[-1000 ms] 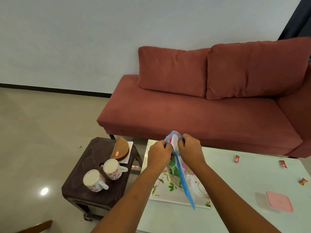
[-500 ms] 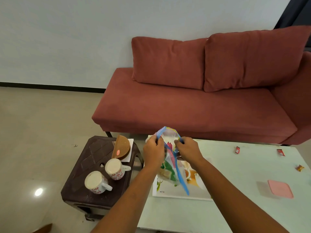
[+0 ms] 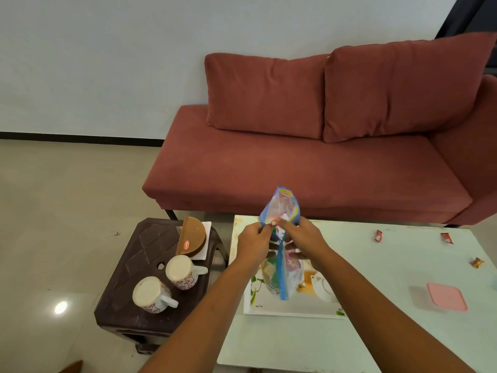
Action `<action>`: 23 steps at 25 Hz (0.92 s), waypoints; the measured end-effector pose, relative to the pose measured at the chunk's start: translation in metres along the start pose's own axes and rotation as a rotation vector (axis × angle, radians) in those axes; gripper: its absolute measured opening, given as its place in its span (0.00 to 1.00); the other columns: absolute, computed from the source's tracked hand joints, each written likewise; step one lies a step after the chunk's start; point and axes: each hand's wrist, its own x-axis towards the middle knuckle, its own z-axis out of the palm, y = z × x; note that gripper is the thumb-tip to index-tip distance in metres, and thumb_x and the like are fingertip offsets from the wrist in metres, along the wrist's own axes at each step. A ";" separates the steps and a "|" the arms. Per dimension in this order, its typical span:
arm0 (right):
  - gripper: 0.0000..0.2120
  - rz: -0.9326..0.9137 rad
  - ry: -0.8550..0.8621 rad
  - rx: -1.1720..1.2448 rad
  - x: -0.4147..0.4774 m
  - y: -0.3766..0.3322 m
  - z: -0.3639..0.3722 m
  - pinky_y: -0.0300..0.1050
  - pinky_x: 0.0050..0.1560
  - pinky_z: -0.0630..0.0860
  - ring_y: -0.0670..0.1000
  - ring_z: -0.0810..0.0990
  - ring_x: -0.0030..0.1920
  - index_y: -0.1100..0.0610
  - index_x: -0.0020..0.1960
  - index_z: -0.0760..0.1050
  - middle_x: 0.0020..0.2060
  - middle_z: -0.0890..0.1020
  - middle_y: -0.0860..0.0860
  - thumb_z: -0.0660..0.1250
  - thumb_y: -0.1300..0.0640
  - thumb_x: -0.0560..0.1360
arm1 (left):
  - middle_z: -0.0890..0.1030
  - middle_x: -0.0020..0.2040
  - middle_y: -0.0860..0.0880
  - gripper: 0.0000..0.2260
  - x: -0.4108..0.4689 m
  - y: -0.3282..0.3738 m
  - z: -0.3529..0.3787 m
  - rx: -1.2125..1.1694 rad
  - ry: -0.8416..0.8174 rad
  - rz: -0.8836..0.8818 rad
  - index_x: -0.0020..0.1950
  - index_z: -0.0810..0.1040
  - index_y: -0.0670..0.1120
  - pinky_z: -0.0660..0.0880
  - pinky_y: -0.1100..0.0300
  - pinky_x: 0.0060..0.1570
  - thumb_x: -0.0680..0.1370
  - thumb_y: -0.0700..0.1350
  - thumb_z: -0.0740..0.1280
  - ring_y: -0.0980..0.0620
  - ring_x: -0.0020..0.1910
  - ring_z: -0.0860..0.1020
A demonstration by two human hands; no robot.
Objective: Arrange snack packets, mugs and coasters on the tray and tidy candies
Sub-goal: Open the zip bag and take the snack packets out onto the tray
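**Snack packet held upright over the tray by both hands**

Snack packet (image 3: 281, 208), clear plastic with blue edges, stands upright between two bare hands, above a white tray (image 3: 295, 309) printed with leaves and a teapot. The left hand (image 3: 254, 242) pinches the packet's left side with curled fingers. The right hand (image 3: 304, 239) grips the right side at the same height, its fingers wrapped round the plastic. The top of the packet rises above both hands and its lower end hangs over the middle of the tray (whether it touches the tray cannot be told).

The tray lies on a pale green surface (image 3: 390, 332) in front of a red sofa (image 3: 295, 170). Further right on that surface lie three loose candies, well apart from the tray: one red (image 3: 378, 235), another red (image 3: 447, 238) and one orange-brown (image 3: 476, 262). A square pink lid (image 3: 446, 296) sits near the right edge.

To the left of the surface stands a dark brown stool (image 3: 129, 265). On it are two white mugs with red flowers, one nearer (image 3: 150, 294) and one just behind it (image 3: 180, 271), handles pointing right. Behind them, brown round coasters (image 3: 191, 236) lean tilted on a white napkin (image 3: 207, 230).
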 end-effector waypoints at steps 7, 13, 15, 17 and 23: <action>0.10 -0.037 0.159 -0.232 0.015 0.006 -0.007 0.54 0.43 0.82 0.59 0.82 0.41 0.58 0.39 0.70 0.44 0.80 0.61 0.58 0.56 0.78 | 0.80 0.34 0.46 0.12 0.016 0.002 -0.014 -0.083 0.218 0.012 0.36 0.74 0.45 0.77 0.58 0.31 0.79 0.45 0.61 0.50 0.30 0.81; 0.10 0.154 -0.116 -0.214 0.012 0.013 0.011 0.37 0.23 0.72 0.50 0.79 0.30 0.53 0.41 0.70 0.36 0.79 0.52 0.68 0.48 0.72 | 0.80 0.35 0.45 0.11 0.028 -0.006 -0.023 -0.142 0.179 -0.037 0.37 0.74 0.45 0.79 0.58 0.31 0.79 0.43 0.60 0.50 0.31 0.80; 0.05 0.141 -0.124 -0.189 0.015 0.016 0.017 0.35 0.21 0.71 0.50 0.77 0.28 0.56 0.43 0.72 0.36 0.78 0.54 0.66 0.55 0.74 | 0.79 0.34 0.45 0.12 0.031 -0.007 -0.021 -0.147 0.216 -0.025 0.36 0.74 0.46 0.80 0.56 0.33 0.79 0.44 0.60 0.49 0.31 0.79; 0.02 0.072 -0.084 -0.146 0.018 0.016 0.018 0.37 0.22 0.74 0.51 0.79 0.32 0.55 0.45 0.72 0.40 0.78 0.55 0.63 0.58 0.76 | 0.79 0.34 0.46 0.12 0.035 -0.009 -0.025 -0.132 0.291 -0.011 0.35 0.74 0.46 0.80 0.51 0.37 0.78 0.47 0.62 0.49 0.31 0.80; 0.05 -0.079 -0.092 -0.210 0.019 0.018 0.041 0.53 0.38 0.83 0.56 0.81 0.45 0.59 0.52 0.71 0.47 0.78 0.56 0.60 0.59 0.78 | 0.81 0.40 0.43 0.06 0.027 -0.037 -0.016 0.092 0.086 -0.304 0.45 0.76 0.44 0.77 0.58 0.31 0.74 0.47 0.65 0.44 0.34 0.80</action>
